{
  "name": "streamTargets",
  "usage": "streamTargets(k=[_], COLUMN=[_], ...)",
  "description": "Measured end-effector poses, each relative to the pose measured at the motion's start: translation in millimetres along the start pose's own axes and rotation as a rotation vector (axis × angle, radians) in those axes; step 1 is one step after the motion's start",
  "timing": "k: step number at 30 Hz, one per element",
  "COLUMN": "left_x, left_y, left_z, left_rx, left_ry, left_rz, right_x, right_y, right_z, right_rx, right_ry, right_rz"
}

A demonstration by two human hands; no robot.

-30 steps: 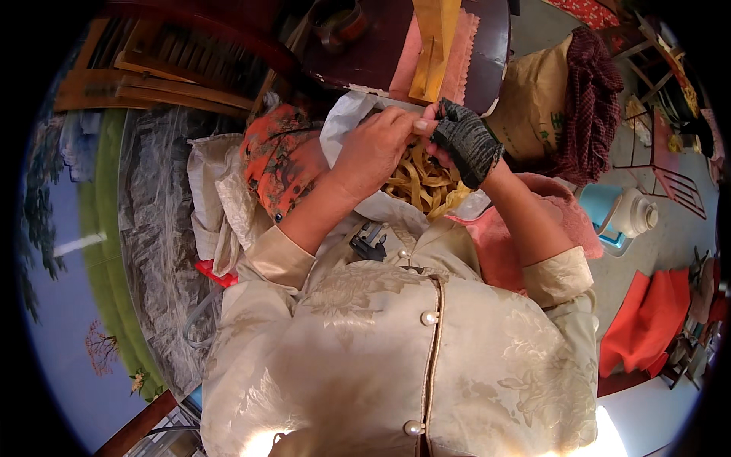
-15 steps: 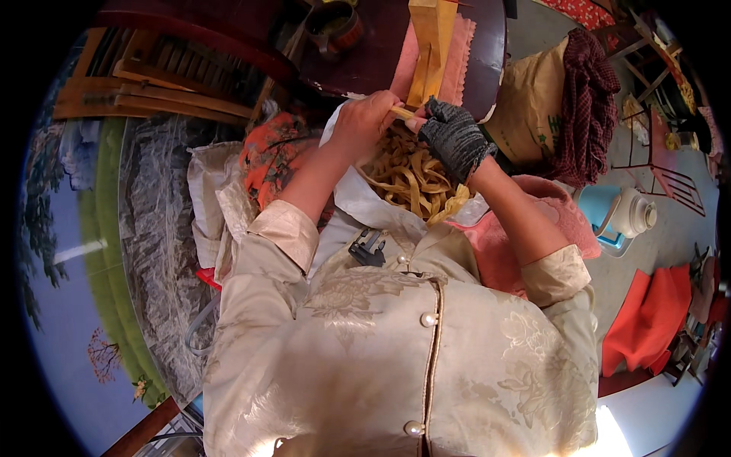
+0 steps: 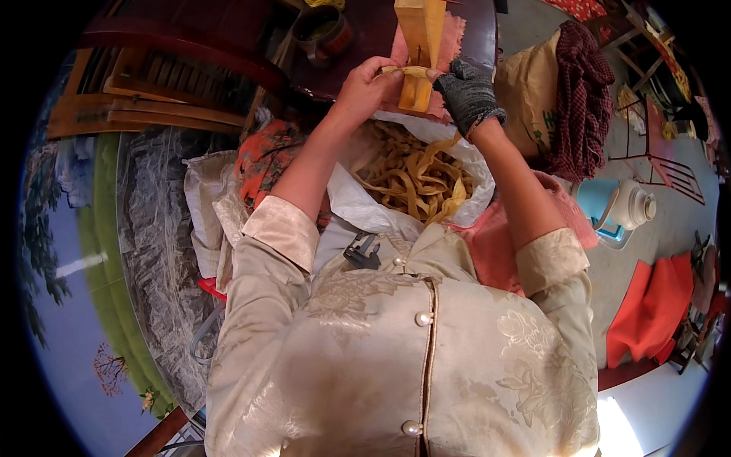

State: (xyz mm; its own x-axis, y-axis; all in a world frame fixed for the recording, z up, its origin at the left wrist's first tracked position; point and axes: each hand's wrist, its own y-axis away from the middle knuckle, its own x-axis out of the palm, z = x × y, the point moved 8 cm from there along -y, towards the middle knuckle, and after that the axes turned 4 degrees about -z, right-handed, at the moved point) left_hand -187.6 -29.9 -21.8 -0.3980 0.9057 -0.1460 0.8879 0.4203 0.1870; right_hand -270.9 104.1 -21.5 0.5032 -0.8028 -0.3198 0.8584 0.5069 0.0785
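A pale yellow-brown strip (image 3: 410,71) is held level between my hands, against the front of an upright wooden stand (image 3: 419,30). My left hand (image 3: 359,93), bare, pinches its left end. My right hand (image 3: 466,95), in a grey fingerless-looking glove, grips the right end with the thumb towards the stand. Below them a white sack (image 3: 358,207) lies open on my lap, full of similar curled strips (image 3: 419,179). Whether the strip touches the wood I cannot tell.
Under the stand a pink cloth (image 3: 452,38) covers part of a dark red table (image 3: 365,65). A cup (image 3: 324,32) with dark liquid stands left of it. To the right are a brown sack (image 3: 527,95), a checked cloth (image 3: 585,99) and a blue-and-white jug (image 3: 624,209).
Both hands have moved forward and apart, from over the sack to the wooden stand. The strip between them now lies stretched across the stand's front, and more of the sack shows.
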Motion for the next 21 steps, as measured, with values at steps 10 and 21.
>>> streamTargets(k=[10, 21], left_x=[-12.7, 38.2], left_y=[53.4, 88.5], left_z=[16.6, 72.0], left_rx=[0.401, -0.384], left_ry=[-0.713, 0.987], left_rz=[-0.169, 0.324], right_x=[1.0, 46.7], right_y=[29.9, 98.9], right_z=[16.2, 26.1], right_rx=[-0.159, -0.443], right_ry=[0.529, -0.132], right_rz=[-0.045, 0.27])
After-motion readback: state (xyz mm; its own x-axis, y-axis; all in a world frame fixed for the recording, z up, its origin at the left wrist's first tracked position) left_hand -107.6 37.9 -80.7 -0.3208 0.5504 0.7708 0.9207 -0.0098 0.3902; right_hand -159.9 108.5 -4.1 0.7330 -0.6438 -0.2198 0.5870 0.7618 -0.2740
